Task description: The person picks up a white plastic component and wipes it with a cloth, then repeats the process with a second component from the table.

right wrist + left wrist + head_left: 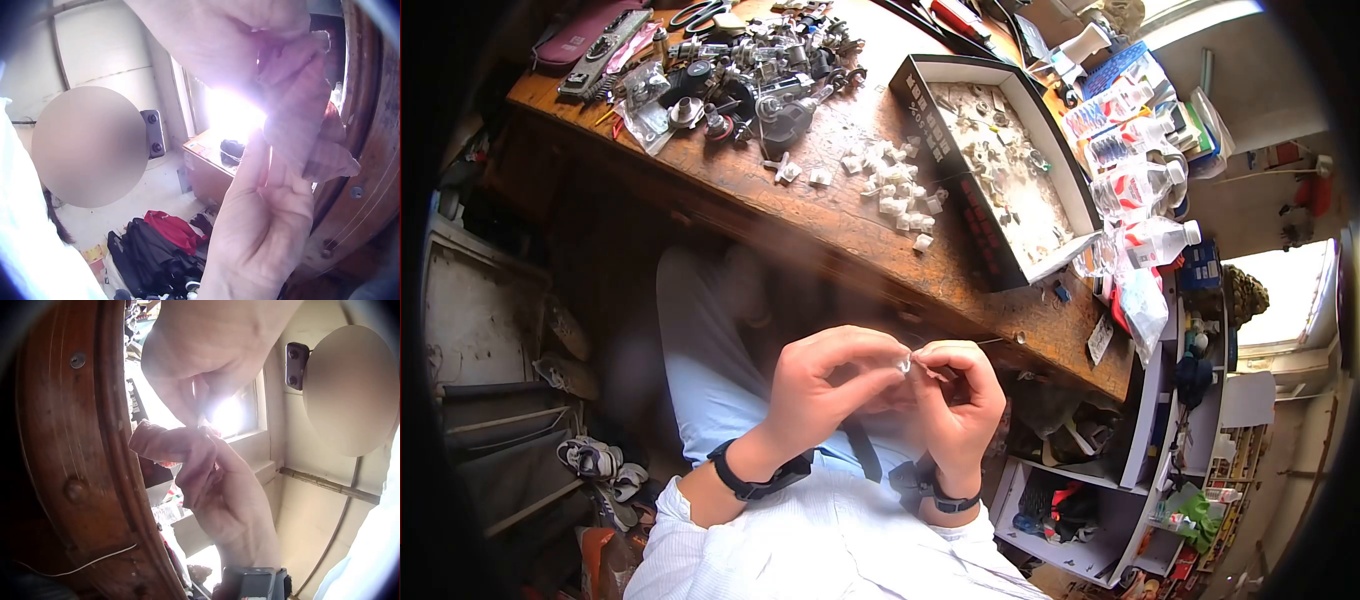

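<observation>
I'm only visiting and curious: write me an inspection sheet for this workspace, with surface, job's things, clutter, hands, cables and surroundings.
Surface: worn brown wooden table, crowded along the far side.
Job's things: small whitish piece, held off the table; exact shape too small to tell.
Clutter: loose pile of small clear-white plastic pieces; shallow black cardboard box with bits inside; heap of dark and metallic parts; clear plastic bottles with red-and-white labels.
Hands: bare left hand and bare right hand, fingertips together, pinching the piece.
Cables: thin white cord across the table's front; use unclear.
Surroundings: grey-and-white shoes; bright window.
</observation>
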